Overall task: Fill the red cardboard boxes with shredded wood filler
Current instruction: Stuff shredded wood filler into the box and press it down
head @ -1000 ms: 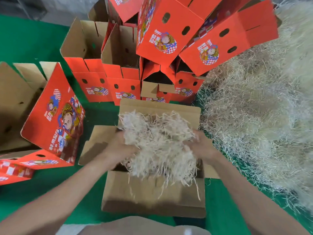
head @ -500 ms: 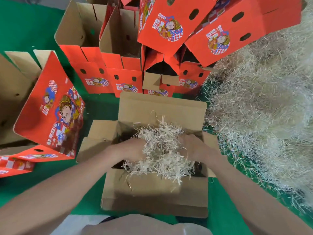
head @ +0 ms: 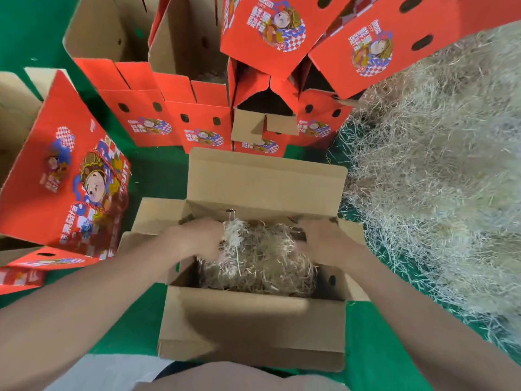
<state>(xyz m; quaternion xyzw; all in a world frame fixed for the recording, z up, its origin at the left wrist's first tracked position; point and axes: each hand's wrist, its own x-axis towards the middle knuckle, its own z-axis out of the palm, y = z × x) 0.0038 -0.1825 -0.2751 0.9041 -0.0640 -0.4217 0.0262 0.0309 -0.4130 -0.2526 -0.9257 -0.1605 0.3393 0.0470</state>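
Cardboard first: open box (head: 253, 328) directly in front of the person, standing on the green surface (head: 389, 356). Its flaps are spread outward with their brown inner faces showing, and the near flap is folded down toward the body. An oval hole shows in the right inner wall.

Inside the box: wad of filler (head: 262, 269), pale shredded wood, sitting below the rim and taking up most of the middle.

Left hand (head: 197, 238) on the wad's left side, right hand (head: 324, 241) on its right. Both are inside the opening and touching the strands, apart from each other with the wad between. Both blurred; cannot tell whether the fingers dig into the strands or lie flat on them.

Right of the box: loose heap (head: 439, 179) of the same shredded wood, large, running along the right edge of view. Stray strands lie on the green near the box's right flap.

Left: red printed box (head: 64, 179) on its side, cartoon figure on the panel.

Behind: row of red boxes (head: 203, 125) upright just beyond the far flap, tops open, oval holes in the fronts. Tipped red cartons (head: 267, 29) rest on top of the row at the top of view.
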